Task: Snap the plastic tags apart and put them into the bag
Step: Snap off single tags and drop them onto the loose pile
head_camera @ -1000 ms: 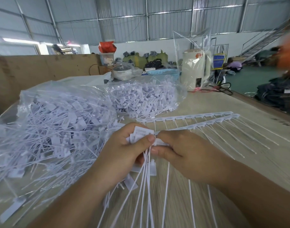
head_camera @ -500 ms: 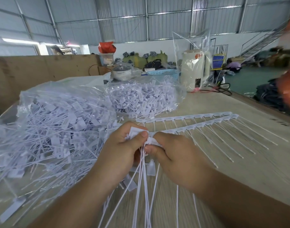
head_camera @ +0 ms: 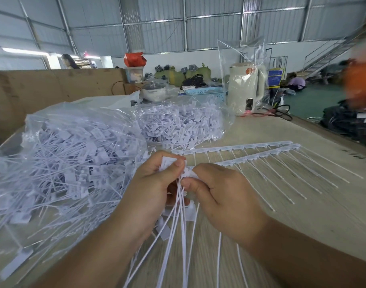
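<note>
Left hand [head_camera: 157,183] grips loose white plastic tags [head_camera: 179,213]; right hand [head_camera: 221,194] pinches the joined strip [head_camera: 261,157]. Clear bag [head_camera: 59,159] at nine o'clock holds many; two strips remain.

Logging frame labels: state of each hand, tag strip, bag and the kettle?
left hand: pinches a bunch of snapped-off tags
right hand: pinches the near tag strip's end
near tag strip: partly snapped, held at one end
far tag strip: unbroken, lying on the table
large tag bag: open, heaped with tags
electric kettle: upright, inside a clear bag
</note>
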The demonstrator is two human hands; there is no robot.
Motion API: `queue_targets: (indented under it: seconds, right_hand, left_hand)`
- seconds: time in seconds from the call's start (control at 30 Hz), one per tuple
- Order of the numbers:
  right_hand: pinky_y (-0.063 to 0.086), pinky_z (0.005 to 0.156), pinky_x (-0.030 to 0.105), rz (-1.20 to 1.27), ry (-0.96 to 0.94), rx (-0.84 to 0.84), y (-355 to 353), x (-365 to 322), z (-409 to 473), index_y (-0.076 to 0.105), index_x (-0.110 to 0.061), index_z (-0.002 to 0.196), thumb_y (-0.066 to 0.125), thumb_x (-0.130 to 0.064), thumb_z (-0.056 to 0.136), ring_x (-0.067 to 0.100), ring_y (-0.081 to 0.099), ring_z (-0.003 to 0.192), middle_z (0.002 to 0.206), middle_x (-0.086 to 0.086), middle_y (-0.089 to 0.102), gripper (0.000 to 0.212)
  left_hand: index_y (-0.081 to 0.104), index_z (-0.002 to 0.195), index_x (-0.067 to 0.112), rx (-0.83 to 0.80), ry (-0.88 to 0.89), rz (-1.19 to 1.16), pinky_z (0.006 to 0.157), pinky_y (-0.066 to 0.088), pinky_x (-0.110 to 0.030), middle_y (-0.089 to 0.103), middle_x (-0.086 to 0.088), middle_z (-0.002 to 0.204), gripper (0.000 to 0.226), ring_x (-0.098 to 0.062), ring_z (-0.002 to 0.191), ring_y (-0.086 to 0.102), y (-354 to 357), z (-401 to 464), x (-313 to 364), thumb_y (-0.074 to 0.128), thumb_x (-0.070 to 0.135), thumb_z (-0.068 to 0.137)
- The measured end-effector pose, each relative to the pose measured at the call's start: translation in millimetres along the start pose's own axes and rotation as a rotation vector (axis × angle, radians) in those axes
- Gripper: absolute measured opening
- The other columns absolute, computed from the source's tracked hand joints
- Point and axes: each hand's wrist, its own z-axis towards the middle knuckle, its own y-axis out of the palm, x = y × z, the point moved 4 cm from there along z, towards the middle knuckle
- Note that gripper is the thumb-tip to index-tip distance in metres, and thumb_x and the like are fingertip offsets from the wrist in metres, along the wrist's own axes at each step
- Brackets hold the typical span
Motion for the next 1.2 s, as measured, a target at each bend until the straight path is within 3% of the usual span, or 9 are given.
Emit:
queue_targets:
  seconds: [0.2,0.37,0.5,0.63,0.83,0.97,1.07,1.13,1.2]
  right_hand:
    - [0.042,0.048,0.038,-0.001,0.012,0.002,2.3,3.2,-0.7,0.048,-0.018,0.07,0.053,-0.032,0.095,0.022,0.047,0.052,0.062,-0.004,0.045,0.03]
    - [0.042,0.047,0.035,-0.033,0.001,0.023,2.0,2.7,-1.9,0.053,-0.015,0.071,0.047,-0.037,0.096,0.02,0.048,0.052,0.062,-0.005,0.047,0.034]
    - [0.04,0.045,0.031,-0.072,-0.018,0.058,0.4,0.7,-2.2,0.054,-0.014,0.07,0.046,-0.036,0.095,0.019,0.048,0.05,0.062,-0.008,0.044,0.034]
    - [0.041,0.043,0.031,-0.108,-0.062,0.09,1.1,-5.8,-1.9,0.057,-0.012,0.072,0.045,-0.033,0.096,0.02,0.049,0.05,0.064,-0.002,0.051,0.033]
    - [0.043,0.042,0.035,-0.057,-0.041,0.07,0.9,-4.5,-0.8,0.053,-0.013,0.073,0.046,-0.034,0.096,0.02,0.047,0.049,0.064,-0.009,0.042,0.032]
    - [0.033,0.047,0.029,0.015,0.026,-0.028,4.4,4.0,1.1,0.04,-0.023,0.074,0.049,-0.04,0.095,0.009,0.036,0.05,0.059,-0.016,0.033,0.029]
    - [0.039,0.053,0.027,0.067,0.091,-0.119,5.2,12.9,-0.1,0.053,-0.02,0.098,0.045,-0.05,0.093,0.007,0.049,0.055,0.059,-0.016,0.046,0.032]
    - [0.045,0.062,0.019,0.086,0.122,-0.169,5.0,16.0,-0.9,0.044,-0.03,0.122,0.043,-0.056,0.091,0.006,0.06,0.073,0.063,-0.017,0.054,0.041]
    - [0.046,0.062,0.02,0.104,0.129,-0.216,4.8,17.4,-1.1,0.033,-0.037,0.128,0.045,-0.056,0.089,0.005,0.061,0.073,0.068,-0.013,0.06,0.044]
  left_hand:
    - [0.07,0.085,0.02,0.027,-0.008,0.007,0.049,0.05,-0.031,0.062,-0.012,0.069,0.027,-0.023,0.056,0.06,0.1,0.2,-2.3,0.069,0.04,0.068]
    - [0.069,0.09,0.019,0.027,-0.033,0.012,0.062,0.049,-0.042,0.064,-0.016,0.075,0.028,-0.028,0.061,0.061,0.0,0.9,-5.5,0.068,0.04,0.072]
    - [0.071,0.089,0.02,0.046,-0.072,-0.036,0.06,0.052,-0.038,0.063,-0.017,0.078,0.023,-0.027,0.062,0.061,0.1,1.0,-10.0,0.068,0.037,0.074]
    - [0.069,0.078,0.02,0.063,-0.151,-0.145,0.049,0.05,-0.03,0.064,-0.012,0.068,0.014,-0.021,0.055,0.06,3.6,0.3,-18.7,0.063,0.026,0.09]
    - [0.069,0.085,0.022,0.103,0.024,0.056,0.041,0.042,-0.024,0.063,-0.008,0.066,0.012,-0.016,0.05,0.056,0.1,2.2,-9.2,0.064,0.032,0.087]
    - [0.069,0.087,0.023,0.067,0.109,0.151,0.063,0.056,-0.04,0.071,-0.01,0.077,0.018,-0.024,0.068,0.067,-1.7,1.2,-0.5,0.064,0.038,0.08]
    - [0.068,0.091,0.023,0.079,0.132,0.193,0.058,0.057,-0.036,0.071,-0.01,0.076,0.009,-0.025,0.065,0.067,-4.9,1.3,3.2,0.062,0.03,0.09]
    - [0.067,0.094,0.023,0.071,0.133,0.225,0.059,0.059,-0.036,0.072,-0.012,0.08,0.009,-0.027,0.067,0.07,-5.1,1.5,5.2,0.059,0.027,0.094]
    - [0.067,0.097,0.024,0.055,0.116,0.246,0.057,0.058,-0.038,0.072,-0.012,0.082,0.009,-0.028,0.068,0.07,-5.0,1.4,5.2,0.058,0.027,0.095]
